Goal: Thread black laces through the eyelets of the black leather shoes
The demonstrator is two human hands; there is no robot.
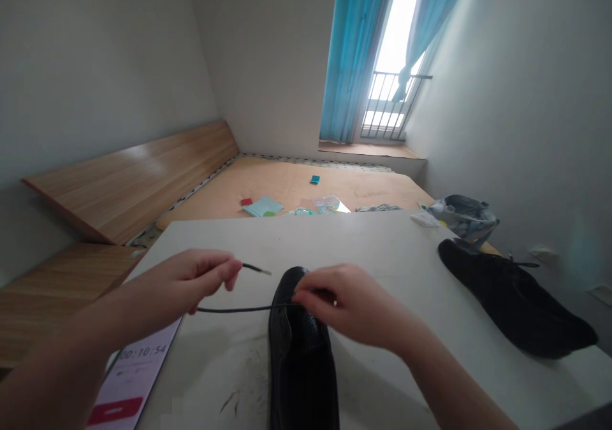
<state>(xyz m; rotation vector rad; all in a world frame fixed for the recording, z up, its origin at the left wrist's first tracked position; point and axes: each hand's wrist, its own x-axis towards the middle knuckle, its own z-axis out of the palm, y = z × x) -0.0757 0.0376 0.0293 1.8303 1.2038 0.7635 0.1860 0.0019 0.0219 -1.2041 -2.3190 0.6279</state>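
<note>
A black leather shoe point(301, 360) lies on the white table point(382, 251), toe pointing away from me. My left hand point(191, 283) is closed in a pinch on a black shoelace point(239, 309), whose tip sticks out to the right of my fingers. The lace runs taut from that hand to the shoe. My right hand point(349, 306) rests on the top of the shoe, fingers pinched together at the lace near the eyelets.
A second black shoe point(516, 302) lies at the table's right side, with a crumpled grey bag point(463, 216) behind it. A phone showing a timer point(131, 379) lies at the lower left. Beyond are a wooden bed frame point(296, 188) with small items and a blue-curtained window point(392, 54).
</note>
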